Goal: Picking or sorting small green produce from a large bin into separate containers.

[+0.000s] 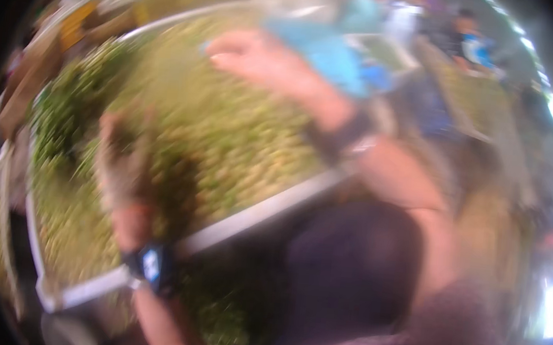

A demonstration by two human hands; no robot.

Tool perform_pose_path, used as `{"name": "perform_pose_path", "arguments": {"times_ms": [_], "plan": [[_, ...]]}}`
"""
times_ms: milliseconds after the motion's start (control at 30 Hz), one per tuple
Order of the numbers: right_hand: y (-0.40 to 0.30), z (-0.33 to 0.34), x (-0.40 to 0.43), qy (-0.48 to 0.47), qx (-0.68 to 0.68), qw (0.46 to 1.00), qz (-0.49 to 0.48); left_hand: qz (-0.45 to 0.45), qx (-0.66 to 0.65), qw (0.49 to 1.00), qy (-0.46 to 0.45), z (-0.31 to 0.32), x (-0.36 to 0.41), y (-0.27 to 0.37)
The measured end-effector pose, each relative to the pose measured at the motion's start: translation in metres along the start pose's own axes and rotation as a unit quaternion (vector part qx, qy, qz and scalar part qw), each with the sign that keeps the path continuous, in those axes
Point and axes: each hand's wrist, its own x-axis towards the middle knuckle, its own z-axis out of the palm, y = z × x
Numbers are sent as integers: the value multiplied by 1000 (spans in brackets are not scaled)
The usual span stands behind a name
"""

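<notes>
Motion blur softens the whole view. A white-edged tray (263, 208) in front of me holds a broad layer of small yellow-green plant pieces (244, 144). Over its left part is my left hand (124, 168), thumb and fingers apart, with no object visible in it; a dark smartwatch (150, 264) is on that wrist. My right hand (257, 58) reaches over the far side of the layer, its fingers bent together. A small blue spot shows by its fingertips, but blur hides whether it grips anything. Leafy green stems (71, 103) lie heaped along the tray's left side.
A light-blue sheet or bag (323, 52) lies beyond my right forearm. My dark-clothed knee (357, 265) is against the near side of the tray. Brown cardboard-like pieces (31, 79) stand at the left. Farther back, a person (471, 41) is beside another surface with greenish material (478, 99).
</notes>
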Motion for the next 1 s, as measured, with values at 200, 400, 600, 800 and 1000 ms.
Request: {"name": "perform_pose_path", "arguments": {"times_ms": [200, 400, 600, 800, 1000], "plan": [[-47, 67, -5, -176, 225, 958, -12, -110, -359, 926, 37, 11, -2, 29], [-35, 101, 3, -115, 163, 980, 10, -90, -324, 941, 30, 10, -2, 42], [-40, 95, -10, -263, 275, 924, 23, -84, -337, 936, 64, -5, -1, 36], [-8, 78, -13, -206, 20, 903, -377, -60, -424, 896, 119, -27, 6, 35], [-10, 95, -18, -219, 425, 877, 56, -66, -478, 871, 95, -8, 7, 43]]}}
